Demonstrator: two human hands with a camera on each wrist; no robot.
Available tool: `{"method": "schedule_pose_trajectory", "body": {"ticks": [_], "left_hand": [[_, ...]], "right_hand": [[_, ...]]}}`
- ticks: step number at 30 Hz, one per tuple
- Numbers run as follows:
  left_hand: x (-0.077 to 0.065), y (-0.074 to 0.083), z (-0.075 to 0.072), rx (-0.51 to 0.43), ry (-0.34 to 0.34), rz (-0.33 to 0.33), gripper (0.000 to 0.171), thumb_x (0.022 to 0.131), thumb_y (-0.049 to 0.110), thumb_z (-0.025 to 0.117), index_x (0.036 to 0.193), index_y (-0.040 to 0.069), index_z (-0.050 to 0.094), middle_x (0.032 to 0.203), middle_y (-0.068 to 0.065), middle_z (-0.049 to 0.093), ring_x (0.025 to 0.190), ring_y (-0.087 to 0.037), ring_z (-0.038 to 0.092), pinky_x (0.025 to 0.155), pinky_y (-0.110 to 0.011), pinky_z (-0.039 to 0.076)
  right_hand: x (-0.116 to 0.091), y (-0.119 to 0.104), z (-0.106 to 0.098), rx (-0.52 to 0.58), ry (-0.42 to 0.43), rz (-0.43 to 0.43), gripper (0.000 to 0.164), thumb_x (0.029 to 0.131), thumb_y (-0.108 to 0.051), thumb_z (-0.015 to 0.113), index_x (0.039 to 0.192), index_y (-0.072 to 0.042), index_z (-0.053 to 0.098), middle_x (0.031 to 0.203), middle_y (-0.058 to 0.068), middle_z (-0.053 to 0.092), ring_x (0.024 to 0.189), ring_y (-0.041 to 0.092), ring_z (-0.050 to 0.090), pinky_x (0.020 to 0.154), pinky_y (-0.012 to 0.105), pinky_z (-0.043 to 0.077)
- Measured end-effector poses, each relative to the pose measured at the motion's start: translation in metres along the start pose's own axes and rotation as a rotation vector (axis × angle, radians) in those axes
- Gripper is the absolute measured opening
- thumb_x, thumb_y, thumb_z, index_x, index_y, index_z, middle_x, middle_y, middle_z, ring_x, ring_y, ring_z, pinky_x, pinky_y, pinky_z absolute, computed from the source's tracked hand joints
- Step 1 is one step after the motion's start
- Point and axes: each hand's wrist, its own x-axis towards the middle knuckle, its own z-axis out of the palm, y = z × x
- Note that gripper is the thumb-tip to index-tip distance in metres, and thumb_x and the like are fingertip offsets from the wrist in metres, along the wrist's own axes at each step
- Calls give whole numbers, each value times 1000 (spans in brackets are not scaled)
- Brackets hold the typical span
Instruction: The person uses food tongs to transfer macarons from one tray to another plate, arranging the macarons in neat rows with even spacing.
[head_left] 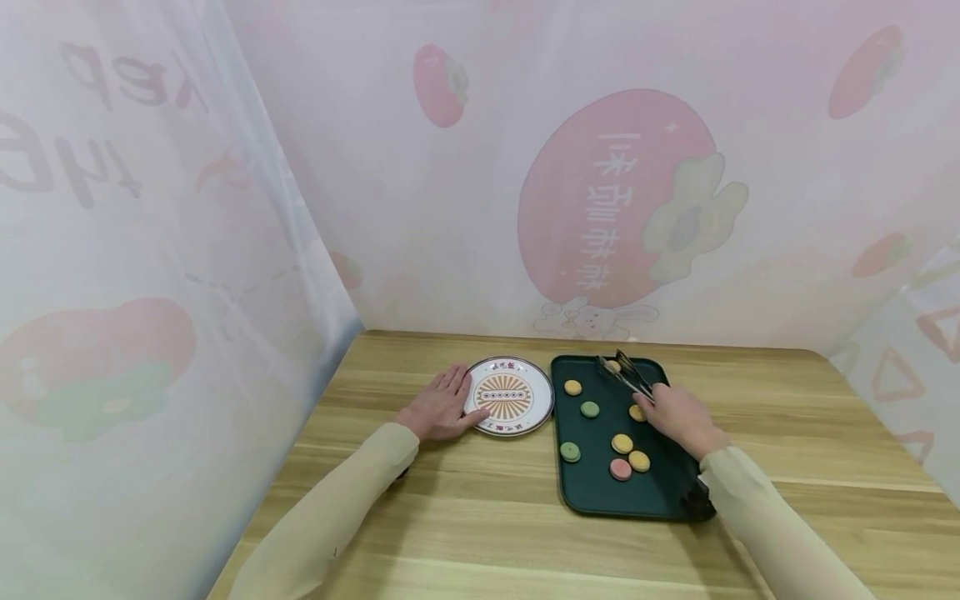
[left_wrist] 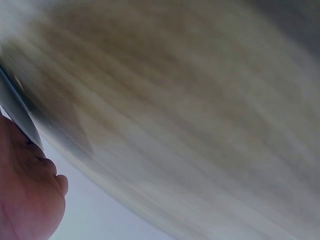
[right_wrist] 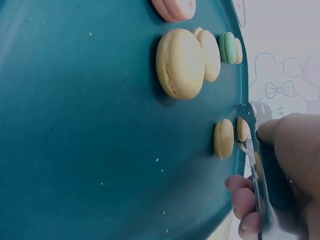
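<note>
My right hand (head_left: 681, 418) grips a pair of metal tongs (head_left: 637, 382) over the far end of the dark green tray (head_left: 592, 492). The tongs' tips are spread on either side of a yellow macaron (head_left: 613, 366); whether they touch it I cannot tell. In the right wrist view, fingers and thumb close round the tongs (right_wrist: 256, 165). My left hand (head_left: 444, 407) lies with straight fingers along the left rim of a white patterned plate (head_left: 536, 408), thumb over its near edge. The left wrist view shows only part of that hand (left_wrist: 30, 185) and the plate's edge (left_wrist: 20, 112).
Several macarons are scattered on the tray: yellow (head_left: 622, 443), green (head_left: 570, 452) and pink (head_left: 620, 470). The plate stands close to the tray's left side on a wooden table (head_left: 480, 533). A printed curtain (head_left: 450, 208) hangs behind the table's far edge.
</note>
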Motion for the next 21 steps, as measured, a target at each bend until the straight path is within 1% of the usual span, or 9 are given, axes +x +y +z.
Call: {"method": "schedule_pose_trajectory", "body": {"ticks": [4,11,16,21], "left_hand": [[0,0,0,-4,5,-4,95,97,70,21,155,-4,16,164,-21,12,153,-32,12,124,-43,17],[-1,2,0,-1,2,-11,96,97,71,21,155,-4,16,164,-21,12,153,-32,12,124,-43,17],[-1,2,-2,-12,3,-13,95,97,71,22,155,-4,16,164,-21,12,153,-32,12,124,-44,17],[-2,2,-3,-6,-5,-8,96,96,72,19,155,-4,17,164,-21,12,153,-32,12,124,-43,17]], "right_hand": [[-1,-2,-1,4,-3,1,40,102,-36,51,75,-7,55,61,4,49,50,17,48,46,26,35],[-1,-4,-2,21,9,-24,34,103,-29,50,80,-4,57,62,4,49,51,17,48,47,27,36],[0,-4,-1,25,18,-38,33,103,-28,50,82,-3,58,62,4,49,51,16,47,47,26,36],[0,-5,0,28,21,-46,33,103,-29,51,82,-4,57,61,3,47,50,16,46,46,26,35]]}}
